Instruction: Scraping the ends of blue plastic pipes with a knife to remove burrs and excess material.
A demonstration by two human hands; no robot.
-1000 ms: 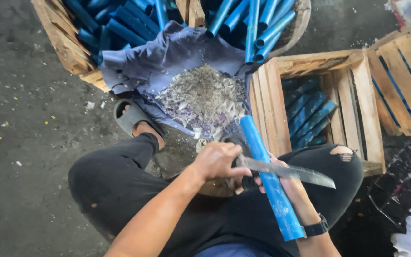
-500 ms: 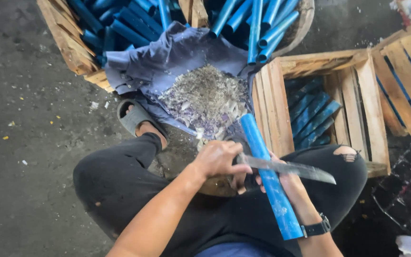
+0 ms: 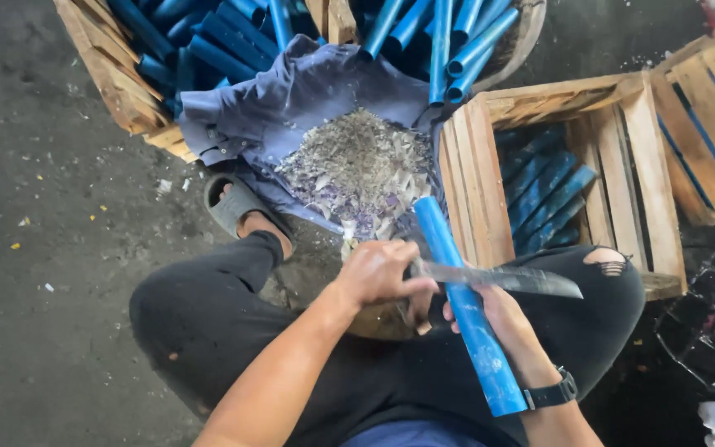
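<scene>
Seen from above, the person's left hand was closed around the handle of a long knife, whose blade lay flat across a blue tube. The right hand gripped that tube from underneath, fingers wrapped around it, with a black wristwatch on the wrist. The tube ran slantwise over the person's lap, its upper end pointing away toward a heap of pale shavings and its lower end near the right forearm. Both hands were held above a rounded wooden block, mostly hidden beneath them. The person sat low with knees apart in black trousers, the right knee torn, and one foot in a grey sandal rested on the dark concrete floor. The shavings lay piled on a blue-grey cloth spread just ahead of the knees. Beyond it stood wooden crates packed with more blue tubes, and another slatted crate at the right held a few tubes inside.
</scene>
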